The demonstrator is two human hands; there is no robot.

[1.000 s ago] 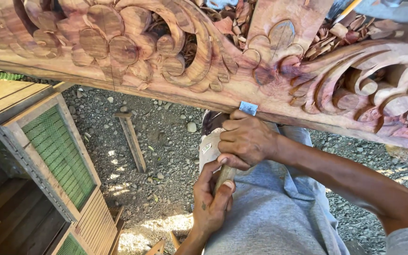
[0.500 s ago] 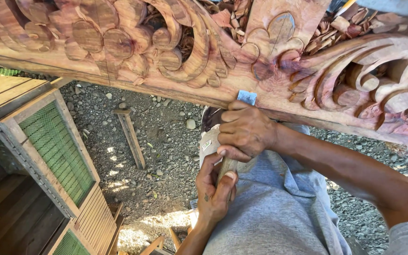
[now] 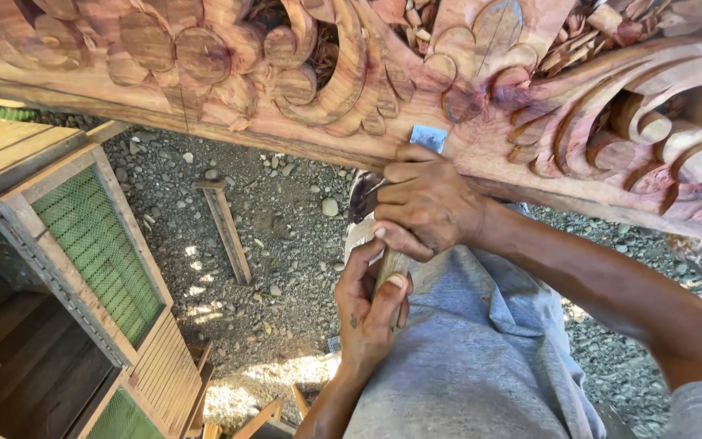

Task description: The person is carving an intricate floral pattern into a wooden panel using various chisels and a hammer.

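A long reddish wooden beam (image 3: 351,89), carved with scrolls and round shapes, crosses the top of the view. My right hand (image 3: 424,203) is closed around the upper shaft of a chisel, whose flat blade tip (image 3: 428,136) rests against the beam's lower edge. Below it, my left hand (image 3: 371,305) grips the chisel's wooden handle (image 3: 390,267). Both hands sit just above my grey shirt (image 3: 481,358).
Gravel ground (image 3: 286,244) lies below the beam with a loose wooden stick (image 3: 227,229) on it. A wooden frame with green mesh panels (image 3: 95,244) stands at the left. Wood offcuts (image 3: 262,415) lie near the bottom.
Both hands and the chisel have kept their hold; the view has shifted slightly, and the blade tip stays against the beam's lower edge.
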